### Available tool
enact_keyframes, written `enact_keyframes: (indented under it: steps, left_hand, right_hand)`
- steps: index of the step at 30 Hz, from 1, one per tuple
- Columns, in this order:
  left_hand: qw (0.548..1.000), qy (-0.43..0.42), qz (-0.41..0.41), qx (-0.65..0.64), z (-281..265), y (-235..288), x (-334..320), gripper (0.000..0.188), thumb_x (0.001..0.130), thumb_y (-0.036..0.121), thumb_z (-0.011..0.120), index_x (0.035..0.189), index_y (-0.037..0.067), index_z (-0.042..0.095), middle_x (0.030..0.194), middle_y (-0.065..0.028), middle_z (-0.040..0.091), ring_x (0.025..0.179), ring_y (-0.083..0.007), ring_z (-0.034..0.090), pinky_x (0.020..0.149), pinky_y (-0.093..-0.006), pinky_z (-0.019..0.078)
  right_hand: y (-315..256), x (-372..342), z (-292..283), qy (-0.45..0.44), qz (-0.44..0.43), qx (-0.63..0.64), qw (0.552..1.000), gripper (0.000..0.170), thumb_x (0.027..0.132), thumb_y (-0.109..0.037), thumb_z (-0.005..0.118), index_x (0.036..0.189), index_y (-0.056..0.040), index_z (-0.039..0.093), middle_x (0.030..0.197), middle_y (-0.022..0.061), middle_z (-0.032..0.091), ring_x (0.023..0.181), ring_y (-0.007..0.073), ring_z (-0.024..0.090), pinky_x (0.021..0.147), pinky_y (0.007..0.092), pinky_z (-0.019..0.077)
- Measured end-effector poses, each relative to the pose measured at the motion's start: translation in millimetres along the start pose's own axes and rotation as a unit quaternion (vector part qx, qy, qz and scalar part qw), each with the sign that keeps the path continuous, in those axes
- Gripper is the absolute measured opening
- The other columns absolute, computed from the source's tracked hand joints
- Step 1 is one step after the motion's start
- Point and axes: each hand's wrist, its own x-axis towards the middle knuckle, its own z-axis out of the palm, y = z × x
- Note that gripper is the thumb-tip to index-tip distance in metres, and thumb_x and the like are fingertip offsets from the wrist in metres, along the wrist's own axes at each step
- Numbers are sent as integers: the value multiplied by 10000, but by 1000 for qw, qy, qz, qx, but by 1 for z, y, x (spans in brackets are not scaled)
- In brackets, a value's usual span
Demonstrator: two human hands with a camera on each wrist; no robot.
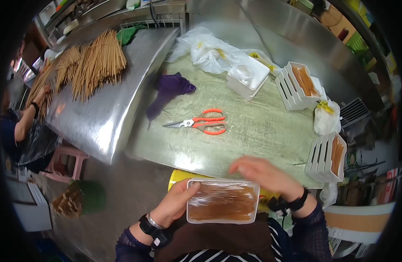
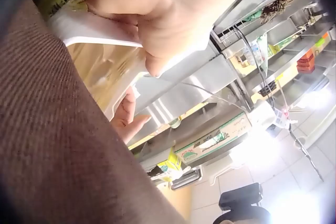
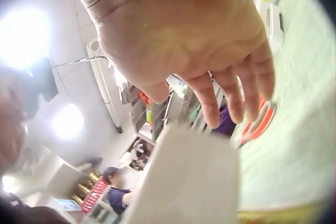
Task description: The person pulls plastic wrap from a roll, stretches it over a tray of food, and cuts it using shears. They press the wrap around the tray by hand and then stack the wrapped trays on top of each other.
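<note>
A white plastic tray [image 1: 222,221] of brown strips [image 1: 222,209] is held close to the body, below the table's near edge. Shiny clear film [image 1: 216,188] covers the strips. My left hand [image 1: 169,204] grips the tray's left end, its thumb over the rim; the left wrist view shows this hand [image 2: 163,11] at the tray's edge. Just past the far right corner, my right hand [image 1: 268,174] hovers with extended fingers. In the right wrist view its palm [image 3: 184,50] faces the camera, holding nothing, above the tray's white side [image 3: 189,176].
Orange-handled scissors [image 1: 189,123] lie mid-table, near a crumpled purple piece [image 1: 168,89]. Plastic bags [image 1: 205,50] and a white box [image 1: 249,83] sit at the back. Stacked trays [image 1: 286,94] stand right, with another stack [image 1: 319,159] nearer. Left, a person [image 1: 24,124] handles wooden sticks [image 1: 100,61].
</note>
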Motion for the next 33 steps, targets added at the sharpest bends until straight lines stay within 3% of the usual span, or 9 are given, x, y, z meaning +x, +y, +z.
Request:
enact_keyframes:
  steps: [2,4,10,13,19,22,25,28,33]
  left_hand:
    - [1000,7,11,-4,-3,-1,0,383,1011,247,509,1286,-18,521,1221,-95,620,1094,-159,597,963,-320,471]
    - [1000,11,5,-8,-6,-2,2,383,1012,247,507,1289,-17,520,1221,-95,620,1094,-160,595,962,-323,472]
    - [998,53,14,-13,-16,-10,6,381,1011,256,505,1286,-7,522,1226,-97,614,1086,-161,596,952,-320,473]
    - [997,64,43,-16,-17,-13,6,393,1010,278,507,1280,-8,527,1212,-90,623,1077,-161,601,954,-323,471]
    - [998,55,34,-17,-13,-8,7,446,996,343,523,1279,-3,527,1222,-90,617,1078,-165,601,931,-322,491]
    - [994,81,69,-10,-2,3,14,450,995,361,520,1248,-12,538,1160,-100,638,1032,-180,625,923,-341,505]
    - [994,67,78,21,11,26,23,433,997,354,519,1204,-25,551,1115,-119,646,999,-186,638,894,-343,525]
    - [993,20,107,49,34,49,46,415,999,348,520,1160,-30,570,1089,-121,651,928,-174,649,831,-328,543]
    - [985,14,143,97,60,73,72,443,983,408,532,1078,-14,624,989,-104,674,858,-162,654,775,-306,542]
  right_hand:
    - [11,25,-23,79,-64,-34,994,322,991,-299,518,1106,-13,611,944,79,660,877,176,612,799,309,482]
    - [16,55,-43,53,-41,-2,998,296,962,-255,563,1134,-19,611,1014,120,656,931,209,621,829,324,485]
    - [51,139,-9,129,-259,-225,930,287,850,-144,632,1124,-61,617,1048,127,639,984,293,622,829,374,505]
    - [52,146,-7,128,-202,-379,894,300,785,-125,662,1071,-49,611,948,119,638,896,341,618,763,457,496]
    - [55,82,-33,111,-61,-390,912,418,753,-109,694,1150,-43,578,917,119,653,841,300,642,712,384,524]
    - [77,37,-51,136,93,-26,986,456,805,-96,678,1231,-13,537,940,107,670,852,228,658,723,324,533]
    - [104,-13,-55,178,108,380,901,553,835,-131,713,1332,-36,490,1014,74,659,867,148,630,732,265,509]
    - [107,-71,-47,284,47,337,896,625,818,-142,737,1371,-60,458,1042,61,635,881,145,607,759,253,498]
    - [65,-176,-57,291,35,-23,956,674,711,-201,816,1300,-70,516,1025,53,616,922,177,586,791,306,481]
